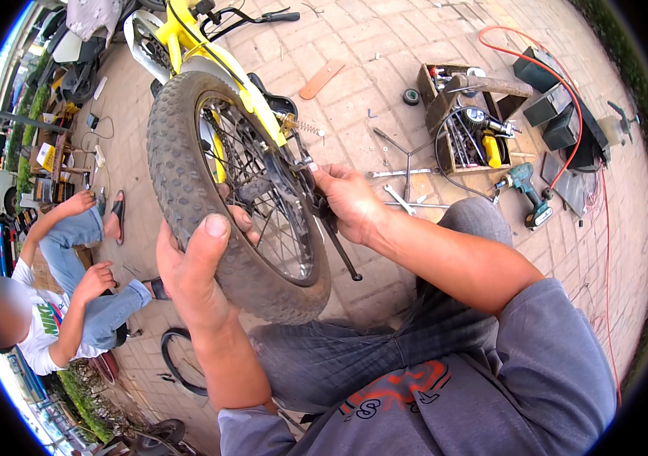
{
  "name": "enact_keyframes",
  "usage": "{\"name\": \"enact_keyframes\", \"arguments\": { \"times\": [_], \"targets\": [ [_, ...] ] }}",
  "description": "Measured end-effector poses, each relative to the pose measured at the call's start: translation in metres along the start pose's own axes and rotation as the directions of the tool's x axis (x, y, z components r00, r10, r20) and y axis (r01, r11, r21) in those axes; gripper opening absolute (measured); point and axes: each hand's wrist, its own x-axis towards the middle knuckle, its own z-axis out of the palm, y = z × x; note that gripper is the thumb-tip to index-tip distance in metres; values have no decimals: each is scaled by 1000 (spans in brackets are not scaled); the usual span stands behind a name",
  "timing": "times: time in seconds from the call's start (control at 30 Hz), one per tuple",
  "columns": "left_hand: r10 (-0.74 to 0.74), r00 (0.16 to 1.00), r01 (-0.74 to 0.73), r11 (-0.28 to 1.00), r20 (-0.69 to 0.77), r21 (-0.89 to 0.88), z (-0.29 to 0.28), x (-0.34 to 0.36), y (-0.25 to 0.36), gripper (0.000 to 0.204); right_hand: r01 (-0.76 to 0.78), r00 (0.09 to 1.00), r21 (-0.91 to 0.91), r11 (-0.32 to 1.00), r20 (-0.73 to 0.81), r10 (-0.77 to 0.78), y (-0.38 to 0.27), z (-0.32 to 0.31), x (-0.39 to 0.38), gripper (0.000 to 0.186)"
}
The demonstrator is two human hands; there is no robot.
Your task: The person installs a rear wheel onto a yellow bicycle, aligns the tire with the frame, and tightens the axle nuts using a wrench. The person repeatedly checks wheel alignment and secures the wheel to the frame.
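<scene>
A bicycle with a yellow frame (262, 114) lies tipped in front of me, its fat knobbly tyre (179, 163) close to my lap. My left hand (201, 262) is closed around the tyre, the thumb on the tread side and fingertips showing among the spokes (267, 216). At the wheel's axle area, the fingers of my right hand (351, 204) are pinched together; what they hold there is hidden. Just below that hand a black kickstand (344, 251) sticks out. A bare coil spring (309, 128) shows beside the yellow frame end.
On the paving to the right stand a wooden toolbox (446, 144), a teal cordless drill (524, 194) and dark batteries (544, 106) with an orange cable. Several wrenches (400, 199) lie nearer. Another person (73, 304) sits at left, beside a loose tyre (176, 372).
</scene>
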Motion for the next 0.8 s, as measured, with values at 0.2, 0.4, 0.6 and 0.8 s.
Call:
{"name": "enact_keyframes", "arguments": {
  "times": [0.2, 0.4, 0.6, 0.8],
  "targets": [
    [9, 1000, -9, 1000, -4, 5, 0, 1, 1, 46, -16, 1000, 44, 999, -7, 16, -2, 2, 0, 29],
    [-26, 1000, 26, 1000, -13, 7, -2, 2, 1, 43, 21, 1000, 46, 999, -8, -21, -3, 4, 0, 27],
    [-16, 1000, 16, 1000, -11, -3, -3, 2, 0, 43, 12, 1000, -33, 999, -7, -13, -3, 2, 3, 26],
    [-8, 1000, 8, 1000, 18, 7, -5, 6, 1, 40, 5, 1000, -2, 1000, -26, -5, -4, 2, 4, 25]
  ]
}}
